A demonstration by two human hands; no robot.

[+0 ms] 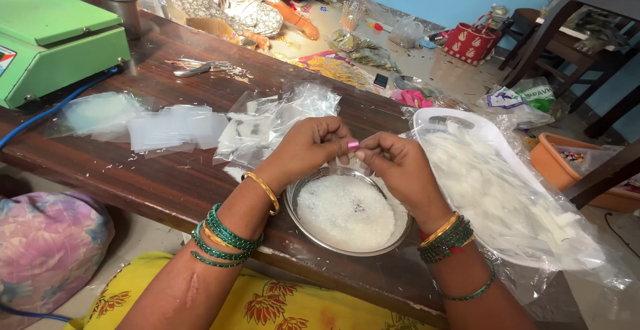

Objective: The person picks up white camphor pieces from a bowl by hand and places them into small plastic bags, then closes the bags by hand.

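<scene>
My left hand (308, 145) and my right hand (395, 167) meet above a steel bowl (303, 225) filled with small white pieces. Both pinch a small clear plastic pouch (351, 162) between their fingertips, just over the bowl's far rim. Each wrist carries green and gold bangles. The bowl stands at the near edge of a dark wooden table (167, 177).
Loose clear pouches (173, 129) and a crumpled plastic bag (280, 113) lie left of the hands. A white tray (467, 130) in plastic with white pieces lies to the right. A green weighing scale (53, 37), scissors (193, 69) and a steel cup (120, 3) stand further back. Another person sits on the floor beyond.
</scene>
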